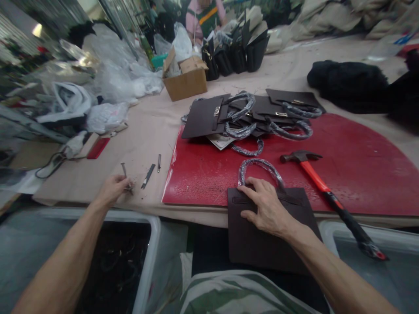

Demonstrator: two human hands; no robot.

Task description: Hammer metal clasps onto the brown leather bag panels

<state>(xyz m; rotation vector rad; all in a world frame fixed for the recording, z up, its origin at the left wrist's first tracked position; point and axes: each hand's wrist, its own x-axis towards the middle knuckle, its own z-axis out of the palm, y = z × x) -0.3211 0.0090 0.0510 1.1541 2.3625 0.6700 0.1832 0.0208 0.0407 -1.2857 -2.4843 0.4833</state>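
Note:
At the table's left front edge, my left hand (pixel 113 190) is closed in a pinch. A slim metal rod (pixel 123 169) with a flat head sticks up from its fingers, and small dark bits lie at the fingertips, too small to name. My right hand (pixel 266 207) rests with fingers spread on a dark brown leather bag panel (pixel 252 242), close to the base of its plastic-wrapped handle (pixel 260 162). This panel hangs partly over the front edge. Between my hands lie a dark flat blade (pixel 148 176) and a short metal punch (pixel 159 163).
A hammer (pixel 314 174) with an orange-black handle lies on the red mat (pixel 356 161). Behind are stacked brown bag panels (pixel 203 115), a cardboard box (pixel 186 83) and black bags (pixel 240 56). Plastic bins (pixel 153 244) flank my lap. A person (pixel 204 19) is across the table.

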